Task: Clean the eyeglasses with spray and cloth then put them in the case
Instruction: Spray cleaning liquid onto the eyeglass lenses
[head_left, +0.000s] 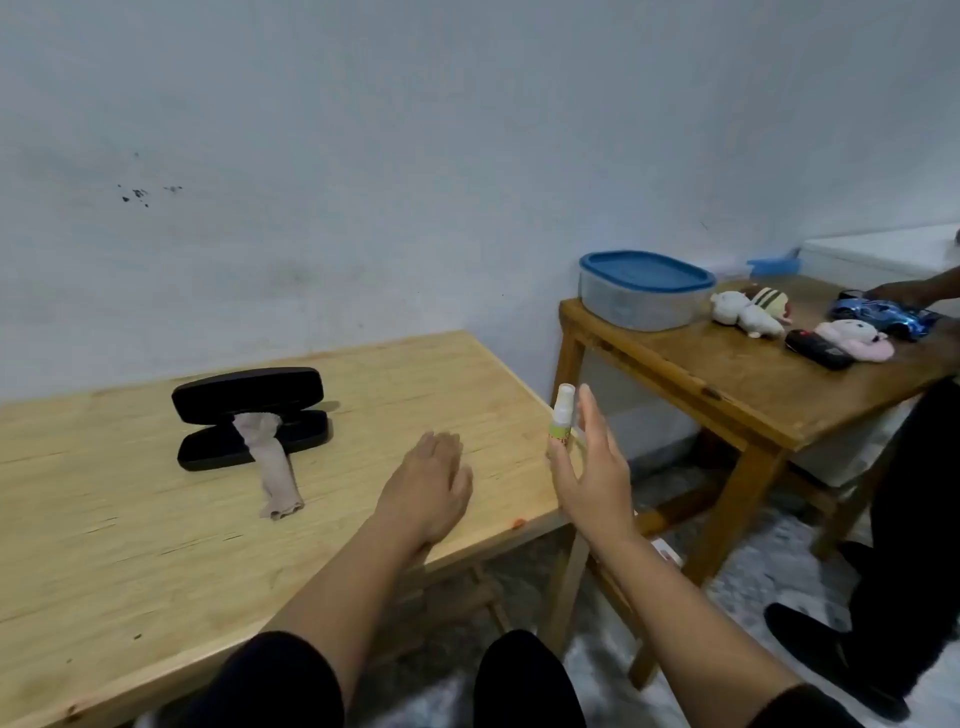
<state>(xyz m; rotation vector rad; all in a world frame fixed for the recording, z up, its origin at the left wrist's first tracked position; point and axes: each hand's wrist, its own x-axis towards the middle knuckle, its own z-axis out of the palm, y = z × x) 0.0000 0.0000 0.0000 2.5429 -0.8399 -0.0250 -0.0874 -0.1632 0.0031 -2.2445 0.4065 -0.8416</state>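
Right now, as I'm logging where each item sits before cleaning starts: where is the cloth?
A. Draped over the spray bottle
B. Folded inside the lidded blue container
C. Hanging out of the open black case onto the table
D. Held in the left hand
C: the cloth trails from the open black case down onto the light wooden table.

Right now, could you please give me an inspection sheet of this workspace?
Surface: light wooden table, bare wood in front.
Job's things: black glasses case open, beige cloth hanging out of it onto the table; spray bottle upright at the table's right edge; eyeglasses not seen.
Clutter: nothing seen on this table.
Hands: left hand flat on the table; right hand open beside the bottle, contact unclear.
Cables: nothing seen.
Surroundings: second table with blue-lidded container, plush toys, toy car; another person's hand there.
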